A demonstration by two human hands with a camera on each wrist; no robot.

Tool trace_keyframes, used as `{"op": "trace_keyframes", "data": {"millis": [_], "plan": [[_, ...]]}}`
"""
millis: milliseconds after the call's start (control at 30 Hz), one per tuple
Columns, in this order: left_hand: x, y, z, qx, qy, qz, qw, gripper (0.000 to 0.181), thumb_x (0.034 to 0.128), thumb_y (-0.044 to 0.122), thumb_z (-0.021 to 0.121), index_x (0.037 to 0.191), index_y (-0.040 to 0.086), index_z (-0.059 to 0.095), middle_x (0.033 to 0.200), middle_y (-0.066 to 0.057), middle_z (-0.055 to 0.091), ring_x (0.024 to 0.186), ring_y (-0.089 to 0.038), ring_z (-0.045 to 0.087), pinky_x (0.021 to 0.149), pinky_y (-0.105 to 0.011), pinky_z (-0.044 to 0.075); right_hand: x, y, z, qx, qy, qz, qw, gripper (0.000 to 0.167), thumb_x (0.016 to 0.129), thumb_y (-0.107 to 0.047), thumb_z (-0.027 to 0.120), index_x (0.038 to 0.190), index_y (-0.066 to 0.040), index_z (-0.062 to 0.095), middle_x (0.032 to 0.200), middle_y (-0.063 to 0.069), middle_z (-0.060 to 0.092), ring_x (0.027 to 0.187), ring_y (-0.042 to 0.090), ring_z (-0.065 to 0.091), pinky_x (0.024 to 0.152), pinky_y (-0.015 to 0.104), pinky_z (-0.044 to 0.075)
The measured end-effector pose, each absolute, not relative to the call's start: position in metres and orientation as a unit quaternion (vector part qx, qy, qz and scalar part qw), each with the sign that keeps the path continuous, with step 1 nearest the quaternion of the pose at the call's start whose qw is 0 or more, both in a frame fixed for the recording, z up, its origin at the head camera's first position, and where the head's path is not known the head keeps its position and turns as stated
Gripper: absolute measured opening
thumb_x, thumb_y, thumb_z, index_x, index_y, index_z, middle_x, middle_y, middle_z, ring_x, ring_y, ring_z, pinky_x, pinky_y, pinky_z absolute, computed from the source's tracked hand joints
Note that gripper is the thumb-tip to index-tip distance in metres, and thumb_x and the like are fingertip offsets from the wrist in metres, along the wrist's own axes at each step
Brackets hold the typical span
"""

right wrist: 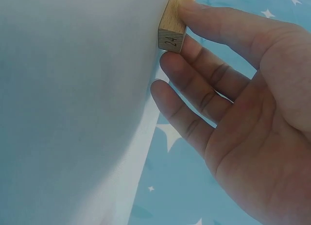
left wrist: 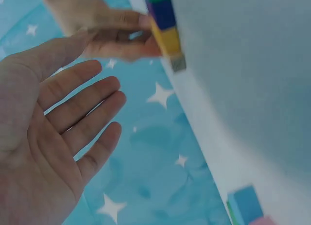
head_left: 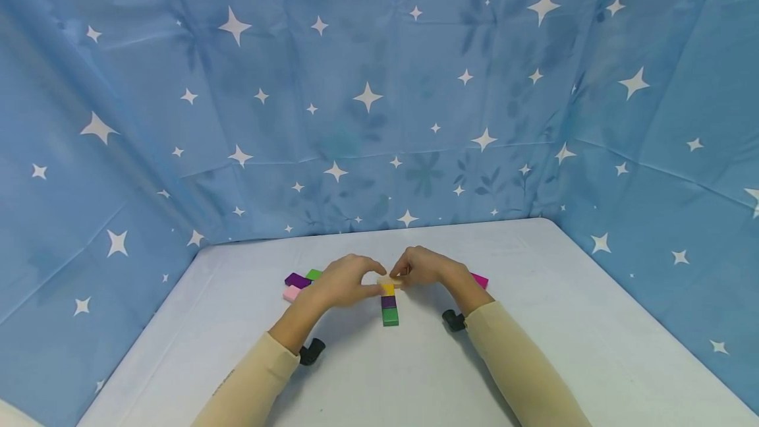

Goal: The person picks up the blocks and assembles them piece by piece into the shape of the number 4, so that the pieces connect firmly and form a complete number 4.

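Observation:
A row of blocks lies on the white table in the head view: a green block (head_left: pixel 390 317) nearest me, then a purple block (head_left: pixel 388 302) and a yellow block (head_left: pixel 388 290). At the row's far end is a plain wooden block (right wrist: pixel 172 21), with "24" on its end face. My right hand (head_left: pixel 427 265) pinches this block between thumb and fingers. My left hand (head_left: pixel 346 280) is at the left of the row, fingers extended and parted from the thumb. The left wrist view shows that palm (left wrist: pixel 43 152) holding nothing.
Left of the row, partly behind my left hand, lie a purple block (head_left: pixel 298 280), a green block (head_left: pixel 314 275) and a pink block (head_left: pixel 291 293). A magenta block (head_left: pixel 480 281) shows beyond my right wrist. A blue star-patterned curtain (head_left: pixel 367 130) hangs behind the table.

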State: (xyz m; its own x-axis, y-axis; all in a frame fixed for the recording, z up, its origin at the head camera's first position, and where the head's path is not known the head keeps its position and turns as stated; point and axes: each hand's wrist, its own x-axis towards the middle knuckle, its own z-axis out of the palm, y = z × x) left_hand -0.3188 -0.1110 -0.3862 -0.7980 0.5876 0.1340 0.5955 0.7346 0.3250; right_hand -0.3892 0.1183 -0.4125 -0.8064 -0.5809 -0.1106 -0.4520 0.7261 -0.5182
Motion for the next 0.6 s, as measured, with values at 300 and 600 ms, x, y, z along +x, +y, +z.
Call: {"op": "trace_keyframes", "data": {"millis": [300, 600], "plan": [[-0.331, -0.147, -0.369, -0.262, -0.934, -0.233, 0.069, 0.049, 0.0986, 0.036, 0.072, 0.144, 0.020, 0.063, 0.139, -0.002, 0.068, 0.128, -0.024, 0.064, 0.105, -0.049, 0.053, -0.390, 0.117, -0.412, -0.255, 0.926, -0.240, 0.140, 0.027, 0.087, -0.012, 0.084, 0.112, -0.020, 0.083, 0.101, -0.008, 0.076, 0.088, 0.015, 0.060, 0.079, 0.030, 0.054], [-0.336, -0.160, -0.367, -0.253, -0.930, -0.255, 0.075, 0.064, 0.0994, 0.038, 0.071, 0.157, 0.023, 0.047, 0.147, -0.006, 0.063, 0.130, -0.025, 0.063, 0.104, -0.052, 0.054, -0.388, 0.118, -0.413, -0.263, 0.924, -0.241, 0.138, 0.028, 0.087, -0.010, 0.084, 0.113, -0.019, 0.083, 0.100, -0.007, 0.074, 0.086, 0.015, 0.059, 0.076, 0.029, 0.053]]}}
